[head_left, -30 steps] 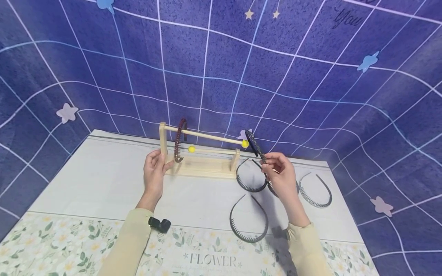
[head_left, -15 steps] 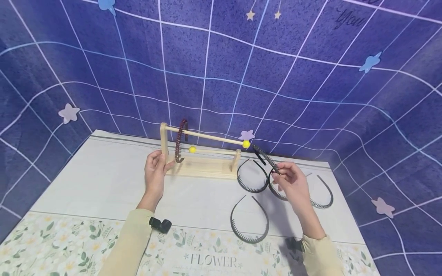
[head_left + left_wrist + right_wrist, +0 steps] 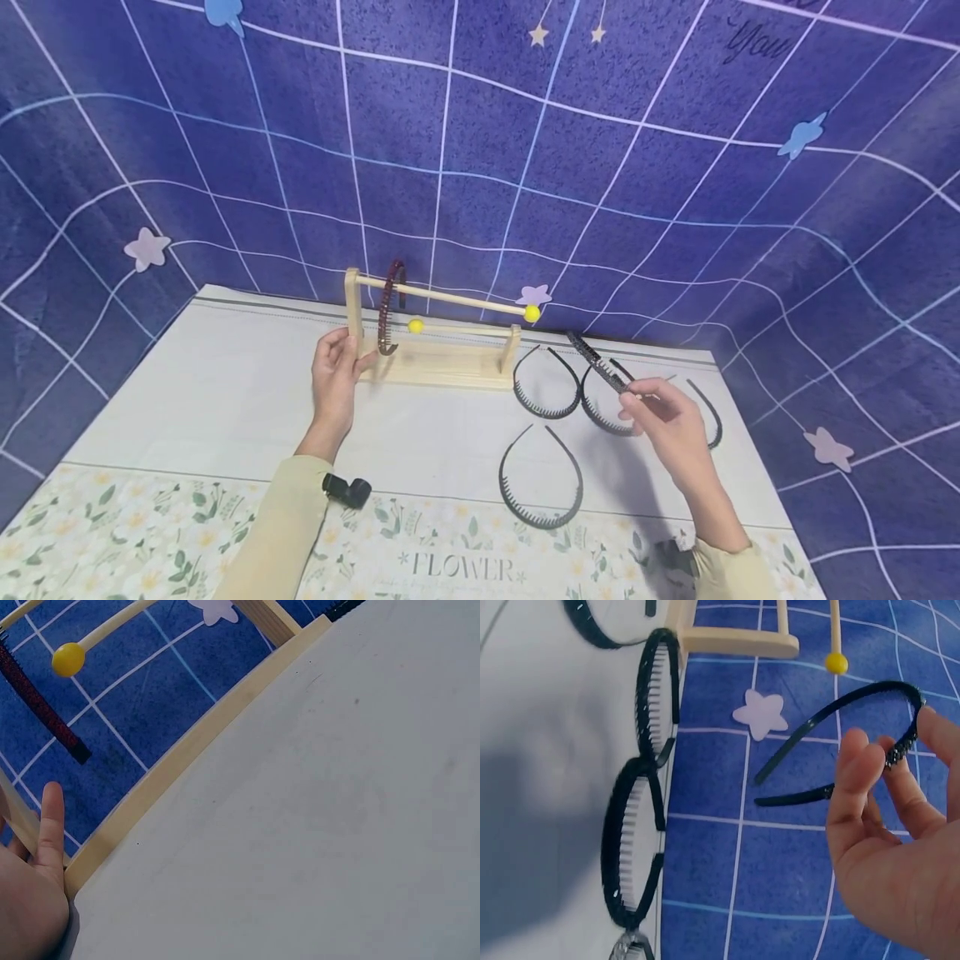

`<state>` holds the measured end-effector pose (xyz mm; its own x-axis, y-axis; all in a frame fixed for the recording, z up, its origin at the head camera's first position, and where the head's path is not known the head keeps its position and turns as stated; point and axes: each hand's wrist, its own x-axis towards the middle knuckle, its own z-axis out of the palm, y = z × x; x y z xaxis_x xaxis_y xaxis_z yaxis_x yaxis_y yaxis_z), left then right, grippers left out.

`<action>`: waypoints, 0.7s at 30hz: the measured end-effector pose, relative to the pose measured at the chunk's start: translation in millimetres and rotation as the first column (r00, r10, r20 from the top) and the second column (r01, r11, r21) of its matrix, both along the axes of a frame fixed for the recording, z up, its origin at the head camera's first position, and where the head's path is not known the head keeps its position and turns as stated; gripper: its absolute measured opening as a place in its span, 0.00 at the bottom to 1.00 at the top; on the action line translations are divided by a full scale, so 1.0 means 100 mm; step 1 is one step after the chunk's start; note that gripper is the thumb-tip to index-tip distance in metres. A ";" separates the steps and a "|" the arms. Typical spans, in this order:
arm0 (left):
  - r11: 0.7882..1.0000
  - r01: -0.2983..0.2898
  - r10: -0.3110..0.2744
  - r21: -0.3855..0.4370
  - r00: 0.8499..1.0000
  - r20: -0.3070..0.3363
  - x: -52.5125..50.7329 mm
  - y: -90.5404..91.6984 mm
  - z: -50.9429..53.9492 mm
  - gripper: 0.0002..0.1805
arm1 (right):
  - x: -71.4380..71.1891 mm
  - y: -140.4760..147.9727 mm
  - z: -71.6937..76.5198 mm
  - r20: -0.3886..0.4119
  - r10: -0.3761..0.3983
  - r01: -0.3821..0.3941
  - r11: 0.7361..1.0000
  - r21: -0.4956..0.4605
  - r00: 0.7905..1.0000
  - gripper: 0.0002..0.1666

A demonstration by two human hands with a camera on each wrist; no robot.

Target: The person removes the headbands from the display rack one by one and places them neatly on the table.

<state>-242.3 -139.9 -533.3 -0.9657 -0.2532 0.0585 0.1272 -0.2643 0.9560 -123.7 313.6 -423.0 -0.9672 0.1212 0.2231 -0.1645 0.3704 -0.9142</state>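
A wooden stand (image 3: 442, 367) has two rods, each tipped with a yellow ball (image 3: 532, 313). My left hand (image 3: 333, 383) grips the foot of its left post, the thumb in front. From the upper rod hangs a dark red toothed headband (image 3: 386, 317), close to that post. My right hand (image 3: 667, 425) pinches a black headband (image 3: 596, 360) with sparkly bits on its curve, held in the air right of the stand. In the right wrist view this headband (image 3: 855, 694) has its two ends pointing away from the fingers.
Black toothed headbands lie on the white table (image 3: 225, 400): one (image 3: 546, 412) by the stand's right end, one (image 3: 542, 523) nearer me, one (image 3: 600, 421) under the held headband. Another headband (image 3: 716, 421) is partly hidden behind my right hand. A blue grid-patterned cloth (image 3: 480, 150) rises behind.
My right hand has moved right and toward me, carrying the black headband away from the upper rod's ball end. The left hand and the stand stay put.
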 end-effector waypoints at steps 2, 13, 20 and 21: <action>1.000 0.003 -0.003 -0.003 1.000 0.001 0.00 0.00 0.00 0.19 | 0.04 0.05 -0.02 -0.010 0.035 -0.035 0.999 0.010 0.999 0.09; 0.999 0.025 -0.025 -0.046 1.000 0.010 0.02 -0.01 -0.01 0.23 | 0.26 0.30 -0.27 -0.141 0.306 -0.281 0.945 0.169 0.942 0.20; 0.999 0.025 -0.025 -0.046 1.000 0.001 0.03 -0.01 -0.01 0.26 | 0.36 0.38 -0.42 -0.124 0.289 -0.257 0.940 0.226 0.949 0.21; 0.999 0.024 -0.025 -0.043 1.000 -0.002 0.03 -0.01 -0.01 0.25 | 0.38 0.40 -0.43 -0.119 0.283 -0.248 0.937 0.246 0.952 0.21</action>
